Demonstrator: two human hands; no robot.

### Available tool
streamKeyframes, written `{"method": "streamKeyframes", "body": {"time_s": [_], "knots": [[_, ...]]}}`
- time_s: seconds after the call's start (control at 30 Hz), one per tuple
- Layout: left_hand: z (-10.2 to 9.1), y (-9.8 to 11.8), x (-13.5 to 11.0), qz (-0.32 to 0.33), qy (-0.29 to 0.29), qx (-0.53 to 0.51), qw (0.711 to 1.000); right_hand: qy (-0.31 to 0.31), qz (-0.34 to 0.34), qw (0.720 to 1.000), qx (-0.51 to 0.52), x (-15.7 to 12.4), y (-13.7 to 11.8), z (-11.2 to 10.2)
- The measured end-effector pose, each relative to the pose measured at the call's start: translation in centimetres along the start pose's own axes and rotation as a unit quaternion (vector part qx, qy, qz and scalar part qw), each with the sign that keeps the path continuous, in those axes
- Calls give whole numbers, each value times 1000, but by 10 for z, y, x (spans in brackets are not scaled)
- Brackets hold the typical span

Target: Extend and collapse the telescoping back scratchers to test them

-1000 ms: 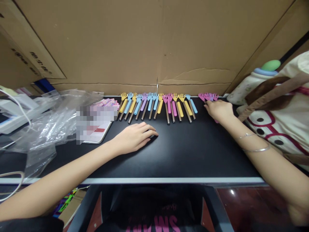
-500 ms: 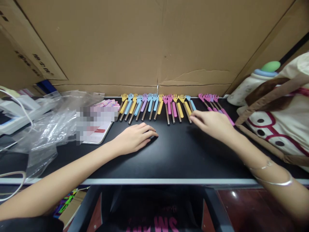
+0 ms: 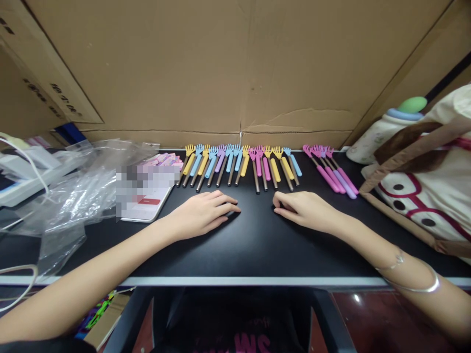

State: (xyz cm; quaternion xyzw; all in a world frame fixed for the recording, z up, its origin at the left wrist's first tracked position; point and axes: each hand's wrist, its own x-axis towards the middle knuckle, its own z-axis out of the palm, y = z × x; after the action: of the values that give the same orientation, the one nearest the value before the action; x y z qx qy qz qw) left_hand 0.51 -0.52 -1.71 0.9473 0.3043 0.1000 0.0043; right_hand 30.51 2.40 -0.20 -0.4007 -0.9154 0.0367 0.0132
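This looks like a makeshift workspace: a black tabletop (image 3: 253, 255) backed by tall cardboard panels (image 3: 165, 63).

A pixelated block (image 3: 128, 189) hides the upper left of a white-edged device (image 3: 147, 212) and part of the pink packets (image 3: 165, 158). The palm of the left hand (image 3: 204, 214) is out of sight, and the fingertips of the right hand (image 3: 307, 211) mostly curl under from view. The bag (image 3: 449, 213), cut by the right edge, covers part of the bottle (image 3: 371, 137). Pink lettering (image 3: 253, 341) runs off the bottom; the print (image 3: 61, 95) at left is too blurred to read.
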Motion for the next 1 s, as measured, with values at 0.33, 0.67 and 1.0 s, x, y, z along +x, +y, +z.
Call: {"method": "streamKeyframes", "body": {"time_s": [0.33, 0.67, 1.0], "knots": [[0, -2, 0, 2, 1, -13, 1000, 3, -6, 1000, 16, 1, 2, 5], [1, -2, 0, 2, 5, -5, 1000, 8, -2, 1000, 30, 0, 1, 4], [1, -1, 0, 4, 9, 1, 1000, 7, 6, 999, 40, 0, 1, 4]]}}
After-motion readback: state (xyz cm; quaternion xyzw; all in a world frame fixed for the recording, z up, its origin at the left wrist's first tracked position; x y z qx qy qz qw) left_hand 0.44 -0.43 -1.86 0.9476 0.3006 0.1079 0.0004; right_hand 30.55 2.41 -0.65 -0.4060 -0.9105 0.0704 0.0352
